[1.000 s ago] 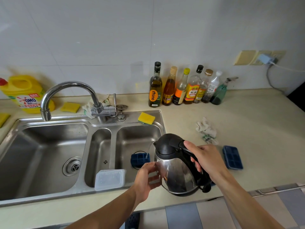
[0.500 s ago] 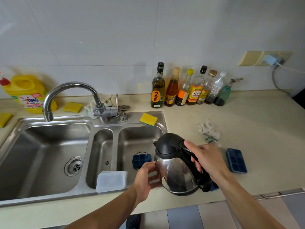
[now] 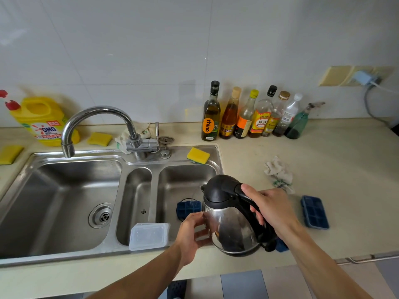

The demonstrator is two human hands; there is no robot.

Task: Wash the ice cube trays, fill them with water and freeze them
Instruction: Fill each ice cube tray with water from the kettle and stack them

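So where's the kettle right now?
The electric kettle is low and central in the head view, at the front right corner of the sink: right hand gripping its handle, left hand touching its side, blue ice cube tray left of it.

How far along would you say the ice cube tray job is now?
Nothing looks finished: whether washing is done cannot be told. In hand: the right hand grips the kettle by its handle, the left hand touches its side. One tray lies in the right basin, a second tray on the counter. Filling and freezing remain.
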